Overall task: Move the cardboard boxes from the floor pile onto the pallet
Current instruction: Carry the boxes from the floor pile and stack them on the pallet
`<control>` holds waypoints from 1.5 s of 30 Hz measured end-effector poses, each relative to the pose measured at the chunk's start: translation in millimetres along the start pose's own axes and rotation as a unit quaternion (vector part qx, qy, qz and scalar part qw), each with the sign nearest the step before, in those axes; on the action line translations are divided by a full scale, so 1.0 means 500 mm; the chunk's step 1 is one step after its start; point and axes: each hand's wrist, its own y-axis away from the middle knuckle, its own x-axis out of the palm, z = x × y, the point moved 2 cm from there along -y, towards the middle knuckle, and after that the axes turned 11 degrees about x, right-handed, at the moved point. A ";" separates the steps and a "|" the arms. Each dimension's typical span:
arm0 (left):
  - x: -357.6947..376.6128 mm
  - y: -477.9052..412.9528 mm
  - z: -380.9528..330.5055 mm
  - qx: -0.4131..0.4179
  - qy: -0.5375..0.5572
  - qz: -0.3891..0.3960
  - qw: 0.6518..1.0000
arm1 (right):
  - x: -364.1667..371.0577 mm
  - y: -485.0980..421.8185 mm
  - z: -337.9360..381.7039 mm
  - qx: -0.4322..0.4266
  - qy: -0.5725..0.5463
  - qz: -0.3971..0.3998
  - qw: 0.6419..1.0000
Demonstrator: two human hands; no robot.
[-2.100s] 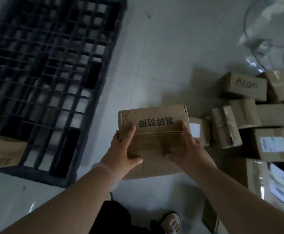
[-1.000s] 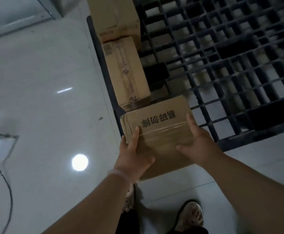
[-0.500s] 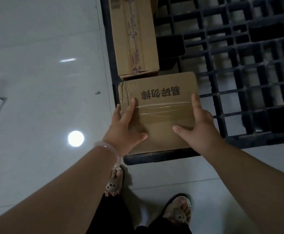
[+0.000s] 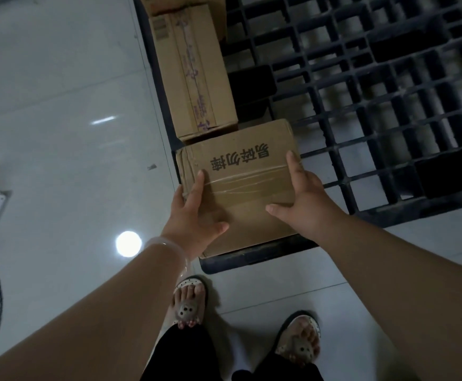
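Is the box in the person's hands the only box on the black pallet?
No, a longer taped box sits on the pallet just beyond the held box.

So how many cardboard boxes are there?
3. The printed box at the pallet's near corner; a long box behind it; a third box cut off at the top edge. More may be hidden.
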 end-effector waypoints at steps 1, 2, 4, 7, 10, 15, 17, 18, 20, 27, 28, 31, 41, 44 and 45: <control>-0.003 0.001 -0.004 -0.001 -0.020 0.003 1.000 | -0.001 0.003 0.001 -0.002 -0.001 -0.006 1.000; -0.006 0.003 -0.008 -0.003 -0.052 0.007 0.999 | -0.004 0.008 0.003 -0.005 -0.005 -0.018 1.000; -0.013 0.013 -0.020 -0.019 -0.116 0.011 0.993 | -0.011 0.027 0.004 -0.015 -0.014 -0.055 0.998; -0.020 0.041 -0.059 0.010 -0.218 -0.012 0.976 | -0.025 0.081 -0.002 -0.021 0.007 -0.090 0.996; -0.005 0.073 -0.131 0.109 -0.319 -0.008 0.942 | -0.047 0.148 -0.025 0.001 0.065 -0.097 0.993; 0.062 0.123 -0.302 0.238 -0.444 0.094 0.859 | -0.097 0.297 -0.095 0.061 0.091 -0.124 0.986; 0.095 0.149 -0.378 0.279 -0.467 0.132 0.828 | -0.115 0.367 -0.128 0.097 0.073 -0.142 0.982; 0.114 0.164 -0.414 0.300 -0.480 0.149 0.811 | -0.124 0.401 -0.145 0.116 0.059 -0.152 0.980; 0.158 0.200 -0.477 0.344 -0.504 0.178 0.772 | -0.137 0.470 -0.182 0.151 0.026 -0.173 0.973; 0.343 0.370 -0.568 0.481 -0.536 0.226 0.656 | -0.108 0.672 -0.314 0.255 -0.078 -0.232 0.935; 0.374 0.396 -0.565 0.493 -0.535 0.238 0.644 | -0.097 0.694 -0.338 0.267 -0.096 -0.239 0.929; 0.468 0.475 -0.539 0.511 -0.537 0.282 0.609 | -0.047 0.757 -0.421 0.309 -0.164 -0.246 0.904; 0.717 0.696 -0.427 0.523 -0.583 0.370 0.499 | 0.145 0.986 -0.707 0.403 -0.291 -0.200 0.845; 0.794 0.760 -0.418 0.531 -0.592 0.378 0.475 | 0.170 1.044 -0.783 0.420 -0.329 -0.207 0.820; 0.822 0.783 -0.417 0.535 -0.590 0.380 0.471 | 0.175 1.063 -0.808 0.423 -0.337 -0.210 0.815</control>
